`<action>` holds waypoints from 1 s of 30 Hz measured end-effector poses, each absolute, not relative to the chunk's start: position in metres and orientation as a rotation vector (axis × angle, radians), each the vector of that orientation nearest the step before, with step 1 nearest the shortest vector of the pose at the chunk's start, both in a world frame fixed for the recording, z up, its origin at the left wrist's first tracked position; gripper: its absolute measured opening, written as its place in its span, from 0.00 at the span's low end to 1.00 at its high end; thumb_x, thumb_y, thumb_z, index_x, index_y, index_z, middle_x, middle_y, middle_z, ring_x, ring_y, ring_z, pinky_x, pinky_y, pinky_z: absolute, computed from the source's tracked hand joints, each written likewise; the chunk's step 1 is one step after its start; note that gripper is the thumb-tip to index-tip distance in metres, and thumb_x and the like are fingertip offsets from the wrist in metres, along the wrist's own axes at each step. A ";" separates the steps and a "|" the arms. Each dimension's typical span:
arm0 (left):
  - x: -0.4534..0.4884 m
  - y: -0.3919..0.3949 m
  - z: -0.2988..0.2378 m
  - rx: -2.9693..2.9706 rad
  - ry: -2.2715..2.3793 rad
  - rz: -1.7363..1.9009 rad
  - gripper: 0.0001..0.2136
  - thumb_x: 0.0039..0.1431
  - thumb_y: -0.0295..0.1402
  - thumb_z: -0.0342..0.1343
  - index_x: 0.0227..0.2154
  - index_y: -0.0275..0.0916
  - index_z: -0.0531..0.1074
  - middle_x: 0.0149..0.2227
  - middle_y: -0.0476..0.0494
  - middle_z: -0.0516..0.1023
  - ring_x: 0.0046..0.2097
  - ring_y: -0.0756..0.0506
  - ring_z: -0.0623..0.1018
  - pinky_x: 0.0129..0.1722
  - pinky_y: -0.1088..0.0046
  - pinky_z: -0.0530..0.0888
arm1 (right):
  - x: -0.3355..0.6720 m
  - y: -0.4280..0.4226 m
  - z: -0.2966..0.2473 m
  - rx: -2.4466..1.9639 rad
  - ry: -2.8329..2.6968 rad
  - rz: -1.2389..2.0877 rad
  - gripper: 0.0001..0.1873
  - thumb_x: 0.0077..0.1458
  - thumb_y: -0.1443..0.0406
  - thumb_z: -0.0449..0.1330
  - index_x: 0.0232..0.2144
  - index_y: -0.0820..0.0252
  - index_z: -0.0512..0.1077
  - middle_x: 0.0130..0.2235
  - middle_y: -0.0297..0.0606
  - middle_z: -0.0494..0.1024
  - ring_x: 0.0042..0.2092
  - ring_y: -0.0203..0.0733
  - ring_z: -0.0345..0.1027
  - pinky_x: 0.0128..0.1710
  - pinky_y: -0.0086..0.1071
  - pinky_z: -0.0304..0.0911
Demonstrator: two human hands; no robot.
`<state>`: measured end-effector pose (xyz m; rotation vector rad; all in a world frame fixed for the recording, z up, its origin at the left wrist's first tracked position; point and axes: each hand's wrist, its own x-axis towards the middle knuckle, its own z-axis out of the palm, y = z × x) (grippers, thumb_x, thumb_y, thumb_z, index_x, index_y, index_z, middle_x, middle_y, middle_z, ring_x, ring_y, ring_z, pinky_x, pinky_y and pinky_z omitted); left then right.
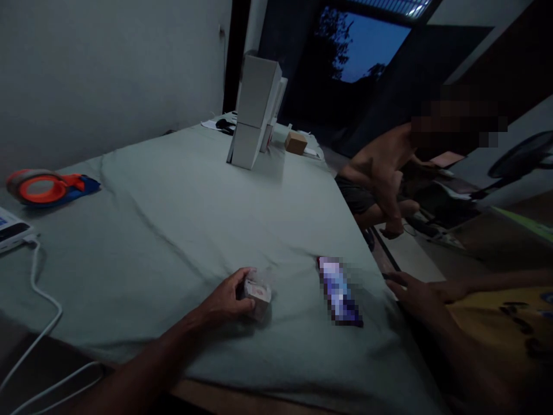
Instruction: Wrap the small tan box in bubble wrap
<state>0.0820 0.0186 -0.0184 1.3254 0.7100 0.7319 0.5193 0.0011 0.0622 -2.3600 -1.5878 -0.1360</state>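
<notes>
My left hand grips a small light-coloured box with clear plastic around it, near the front of the cloth-covered table. Thumb and fingers close on the box's left side. Past the table's right edge is my right hand, its fingers bent around something dark and thin that I cannot make out in the dim light. Between my hands a phone-shaped thing lies on the cloth, its lit face blurred out.
An orange and blue tape dispenser lies far left, above a white device with a white cable. Tall white boxes and a brown box stand farther back. At right are a seated person and a yellow shirt.
</notes>
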 end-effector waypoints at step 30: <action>0.088 0.014 -0.024 1.576 1.064 0.801 0.31 0.49 0.32 0.56 0.59 0.36 0.62 0.55 0.38 0.69 0.55 0.40 0.69 0.57 0.61 0.66 | 0.266 -0.008 0.012 -1.382 -1.733 0.832 0.08 0.55 0.63 0.58 0.29 0.58 0.76 0.31 0.36 0.76 0.35 0.39 0.69 0.36 0.30 0.62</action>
